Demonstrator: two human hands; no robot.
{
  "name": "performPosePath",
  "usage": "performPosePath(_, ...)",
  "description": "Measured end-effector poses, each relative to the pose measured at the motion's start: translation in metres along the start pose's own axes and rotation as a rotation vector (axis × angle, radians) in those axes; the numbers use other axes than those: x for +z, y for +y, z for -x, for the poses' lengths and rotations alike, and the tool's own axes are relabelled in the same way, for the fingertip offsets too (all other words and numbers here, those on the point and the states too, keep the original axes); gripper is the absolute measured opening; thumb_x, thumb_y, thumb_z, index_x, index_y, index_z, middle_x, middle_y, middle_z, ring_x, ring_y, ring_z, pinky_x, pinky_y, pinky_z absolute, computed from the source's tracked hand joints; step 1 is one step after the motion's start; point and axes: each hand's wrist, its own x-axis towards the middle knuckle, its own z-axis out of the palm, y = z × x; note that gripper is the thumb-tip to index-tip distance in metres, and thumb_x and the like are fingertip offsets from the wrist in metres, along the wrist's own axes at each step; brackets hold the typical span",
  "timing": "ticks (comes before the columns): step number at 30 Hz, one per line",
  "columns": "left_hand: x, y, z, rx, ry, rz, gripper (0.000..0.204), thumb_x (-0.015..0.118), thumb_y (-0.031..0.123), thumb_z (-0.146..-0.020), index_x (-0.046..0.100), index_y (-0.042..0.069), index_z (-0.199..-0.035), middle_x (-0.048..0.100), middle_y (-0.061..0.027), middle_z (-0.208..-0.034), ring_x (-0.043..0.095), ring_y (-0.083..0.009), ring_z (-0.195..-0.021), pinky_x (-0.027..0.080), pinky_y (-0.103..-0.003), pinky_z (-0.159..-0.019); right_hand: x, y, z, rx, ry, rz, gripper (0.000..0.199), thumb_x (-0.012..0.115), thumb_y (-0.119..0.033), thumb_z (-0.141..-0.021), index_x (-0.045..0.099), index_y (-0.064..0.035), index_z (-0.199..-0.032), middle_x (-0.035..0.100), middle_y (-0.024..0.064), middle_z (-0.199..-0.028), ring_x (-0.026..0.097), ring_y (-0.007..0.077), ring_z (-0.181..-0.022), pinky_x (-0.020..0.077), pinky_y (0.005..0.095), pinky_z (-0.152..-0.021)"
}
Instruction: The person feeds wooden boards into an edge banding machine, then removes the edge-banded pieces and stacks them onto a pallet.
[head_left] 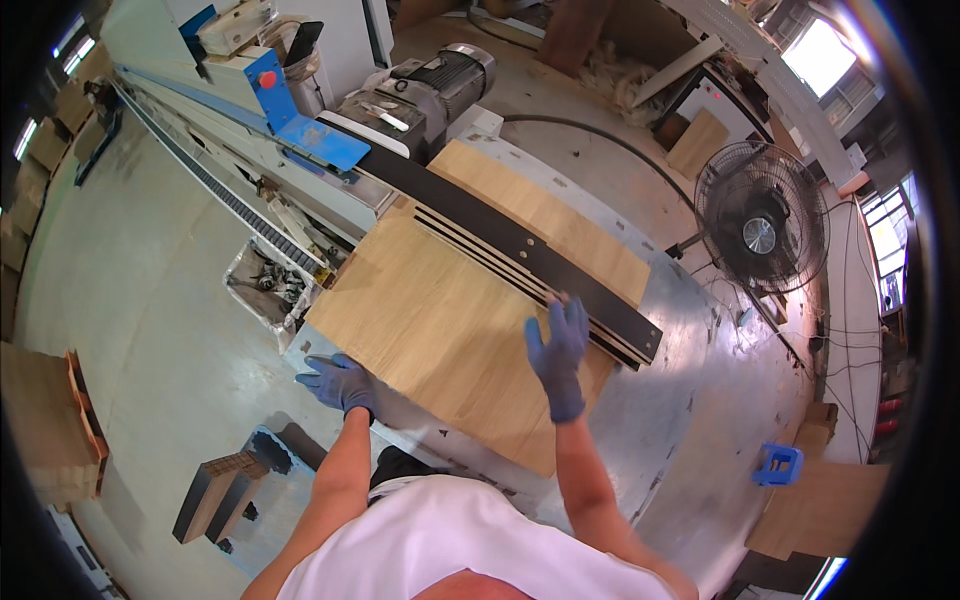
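Observation:
My left hand [340,384], in a blue-grey glove, rests at the near left edge of a wide wood-grain panel [420,310], fingers spread. My right hand [560,350], gloved the same, is over the panel's right part with fingers stretched out, its tips beside several narrow dark strips [480,257]. Whether those fingertips touch the strips I cannot tell. Just beyond the strips a long black bar [470,206] runs across the panel, with more wood-grain board [595,245] showing on its far side. Neither hand is closed round anything.
A machine with a blue bracket [268,92] and a grey motor [440,80] stands at the far left. A bin [265,285] of scraps sits left of the panel. A black fan [762,218] stands at right. Cut board pieces [215,497] lie at lower left; stacked boards [40,425] stand further left.

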Motion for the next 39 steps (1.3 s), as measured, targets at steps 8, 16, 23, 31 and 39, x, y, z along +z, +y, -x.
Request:
performPosePath(8,-0.006,0.008,0.003,0.008,-0.082,0.042,0.064,0.058,0.034,-0.087,0.039,0.002,-0.139,0.033,-0.0419,-0.138,0.048,-0.0511,-0.12,0.046,-0.049,-0.095,0.115,0.004,-0.129,-0.3,-0.263,0.11,0.063,0.074,-0.043,-0.076,0.058,-0.0071,-0.125,0.056,0.0147,-0.107,0.051,0.0346,-0.106,0.0394,0.0458,-0.093)
performPosePath(16,-0.001,0.0,-0.001,0.026,-0.024,0.055,0.06,0.056,0.033,-0.088,0.04,0.002,-0.137,0.033,-0.0418,-0.137,0.048,-0.0533,-0.117,0.044,-0.051,-0.095,0.028,0.077,-0.09,-0.265,-0.408,0.073,0.065,0.077,-0.03,-0.07,0.057,-0.0095,-0.128,0.057,0.0118,-0.102,0.055,0.0311,-0.1,0.0425,0.0415,-0.088)
performPosePath(23,-0.01,0.008,0.001,-0.001,-0.121,0.048,0.062,0.053,0.035,-0.09,0.038,0.001,-0.14,0.031,-0.0436,-0.138,0.045,-0.0541,-0.121,0.042,-0.053,-0.097,-0.047,0.124,-0.07,-0.097,-0.565,0.177,0.068,0.075,-0.025,-0.071,0.053,-0.0012,-0.131,0.06,0.0158,-0.11,0.057,0.0349,-0.104,0.0459,0.0424,-0.09)
performPosePath(31,-0.013,0.009,-0.002,-0.014,-0.157,0.072,0.06,0.051,0.032,-0.091,0.039,-0.001,-0.139,0.03,-0.0437,-0.139,0.043,-0.0547,-0.123,0.04,-0.052,-0.1,0.028,0.105,-0.133,0.177,-0.895,-0.201,0.064,0.074,-0.034,-0.081,0.053,0.0013,-0.13,0.065,0.0221,-0.114,0.063,0.0309,-0.108,0.0483,0.0373,-0.093)
performPosePath(39,-0.014,0.007,-0.002,0.0,-0.109,0.099,0.061,0.052,0.03,-0.09,0.038,-0.003,-0.139,0.028,-0.0438,-0.139,0.042,-0.0547,-0.123,0.037,-0.051,-0.103,0.067,0.106,-0.168,0.22,-1.314,-0.507,0.062,0.07,-0.038,-0.085,0.053,-0.0017,-0.132,0.066,0.0099,-0.115,0.061,0.0178,-0.104,0.0467,0.0315,-0.094)
